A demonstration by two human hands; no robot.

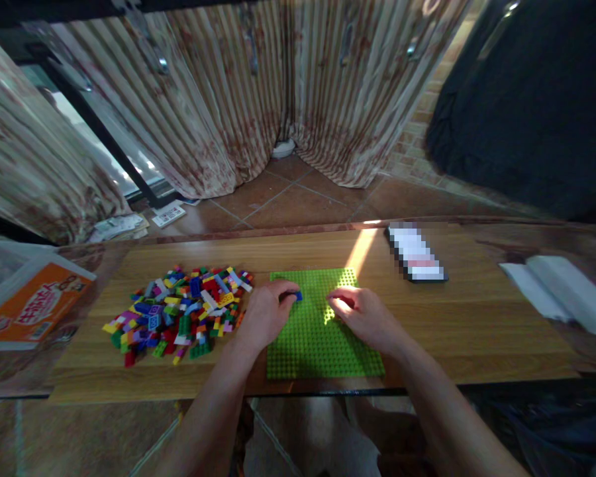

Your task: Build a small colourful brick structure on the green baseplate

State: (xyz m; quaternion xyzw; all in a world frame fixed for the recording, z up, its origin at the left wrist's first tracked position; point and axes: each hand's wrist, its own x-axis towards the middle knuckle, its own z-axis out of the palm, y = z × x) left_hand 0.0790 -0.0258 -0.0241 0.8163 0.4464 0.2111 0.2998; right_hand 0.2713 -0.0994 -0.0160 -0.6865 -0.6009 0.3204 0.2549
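A green studded baseplate [318, 344] lies on the wooden table in front of me. Over its left part, my left hand [271, 311] pinches a small blue building brick [298, 296] between thumb and fingers. My right hand [362, 311] is above the plate's right part, thumb and fingertips pressed together; whatever they hold, if anything, is hidden. Left of the baseplate spreads a pile of mixed coloured building bricks [183, 311], close to my left hand.
A phone with a blurred screen [417, 255] lies at the table's back right. White paper or a packet [571, 291] is at the far right. An orange-labelled plastic box [34, 301] stands at the far left. The wooden table [477, 318] ends just before my body.
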